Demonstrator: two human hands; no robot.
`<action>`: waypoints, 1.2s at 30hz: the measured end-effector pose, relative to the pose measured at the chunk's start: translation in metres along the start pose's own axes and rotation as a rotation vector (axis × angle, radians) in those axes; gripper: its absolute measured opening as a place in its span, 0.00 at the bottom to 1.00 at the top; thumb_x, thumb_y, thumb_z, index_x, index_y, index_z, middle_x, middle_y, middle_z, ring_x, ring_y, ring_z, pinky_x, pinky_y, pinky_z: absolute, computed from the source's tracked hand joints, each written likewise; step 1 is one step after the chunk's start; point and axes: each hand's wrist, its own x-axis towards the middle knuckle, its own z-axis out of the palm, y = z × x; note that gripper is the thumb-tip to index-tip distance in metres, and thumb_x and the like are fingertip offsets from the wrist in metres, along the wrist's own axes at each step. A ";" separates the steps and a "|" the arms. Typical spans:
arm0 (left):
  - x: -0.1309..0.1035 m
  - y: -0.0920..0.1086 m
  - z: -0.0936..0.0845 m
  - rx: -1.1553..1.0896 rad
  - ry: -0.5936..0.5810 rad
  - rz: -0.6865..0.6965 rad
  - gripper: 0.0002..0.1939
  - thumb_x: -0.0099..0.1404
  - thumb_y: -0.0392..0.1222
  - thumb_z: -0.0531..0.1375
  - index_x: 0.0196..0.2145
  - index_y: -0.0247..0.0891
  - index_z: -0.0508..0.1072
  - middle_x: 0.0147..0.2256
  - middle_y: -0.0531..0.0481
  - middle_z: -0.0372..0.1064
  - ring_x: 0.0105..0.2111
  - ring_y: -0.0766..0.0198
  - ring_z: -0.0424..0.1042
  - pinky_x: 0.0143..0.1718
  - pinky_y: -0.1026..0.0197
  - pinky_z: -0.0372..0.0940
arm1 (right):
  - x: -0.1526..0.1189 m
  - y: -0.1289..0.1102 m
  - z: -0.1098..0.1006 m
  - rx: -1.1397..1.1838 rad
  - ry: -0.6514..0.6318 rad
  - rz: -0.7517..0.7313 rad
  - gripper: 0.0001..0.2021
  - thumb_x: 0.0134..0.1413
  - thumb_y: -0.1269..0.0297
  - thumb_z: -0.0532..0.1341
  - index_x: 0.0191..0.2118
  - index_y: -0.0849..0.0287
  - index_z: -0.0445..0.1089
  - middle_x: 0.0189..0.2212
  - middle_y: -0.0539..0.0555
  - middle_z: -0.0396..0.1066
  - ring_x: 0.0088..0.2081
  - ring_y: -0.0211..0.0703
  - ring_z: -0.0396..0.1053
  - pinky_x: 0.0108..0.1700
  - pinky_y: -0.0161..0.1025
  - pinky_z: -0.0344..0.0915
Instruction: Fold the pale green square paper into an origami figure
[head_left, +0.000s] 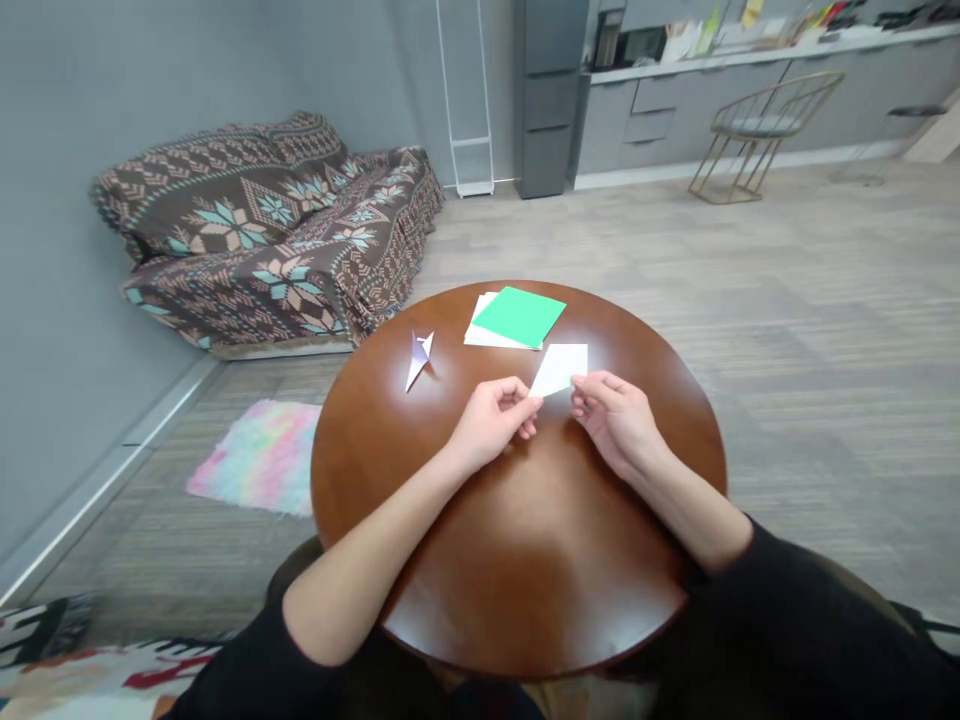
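A white piece of paper with a slanted left edge is held up over the round brown table. My left hand pinches its lower left corner between thumb and fingers. At its lower right edge, my right hand has thumb and forefinger closed on the paper. Just beyond lies a green square sheet on top of several white sheets. To the left of my left hand rests a small folded paper shape, white and pale purple, with pointed ends.
Behind the table on the left stands a sofa under a patterned cover. A pastel fluffy rug lies on the floor at the left. Farther back are a grey fridge, a kitchen counter and a gold-framed chair.
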 end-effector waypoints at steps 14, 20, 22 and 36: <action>-0.002 0.002 0.000 -0.115 -0.054 -0.078 0.17 0.54 0.49 0.71 0.28 0.33 0.72 0.23 0.50 0.73 0.22 0.69 0.71 0.28 0.66 0.67 | -0.008 0.004 -0.003 -0.414 -0.169 -0.155 0.12 0.48 0.56 0.71 0.27 0.59 0.75 0.24 0.50 0.73 0.27 0.38 0.64 0.33 0.37 0.60; -0.002 0.003 0.002 -0.205 0.003 -0.075 0.17 0.53 0.46 0.72 0.28 0.33 0.71 0.26 0.50 0.75 0.25 0.68 0.74 0.32 0.66 0.70 | -0.008 0.006 -0.002 -0.409 -0.221 -0.108 0.12 0.50 0.55 0.70 0.30 0.59 0.75 0.25 0.50 0.73 0.27 0.38 0.65 0.32 0.37 0.61; -0.002 0.002 0.002 -0.247 0.030 -0.049 0.17 0.53 0.47 0.72 0.28 0.34 0.70 0.28 0.51 0.75 0.26 0.68 0.75 0.32 0.65 0.70 | -0.007 0.006 -0.003 -0.454 -0.265 -0.079 0.13 0.51 0.54 0.69 0.31 0.60 0.75 0.24 0.50 0.73 0.27 0.39 0.66 0.31 0.37 0.62; 0.005 -0.002 -0.007 -0.219 0.172 -0.021 0.16 0.54 0.48 0.71 0.30 0.33 0.75 0.24 0.51 0.74 0.22 0.71 0.72 0.28 0.68 0.69 | -0.004 0.000 -0.004 -0.512 -0.070 -0.158 0.15 0.46 0.57 0.72 0.21 0.59 0.70 0.18 0.48 0.65 0.21 0.35 0.57 0.25 0.36 0.54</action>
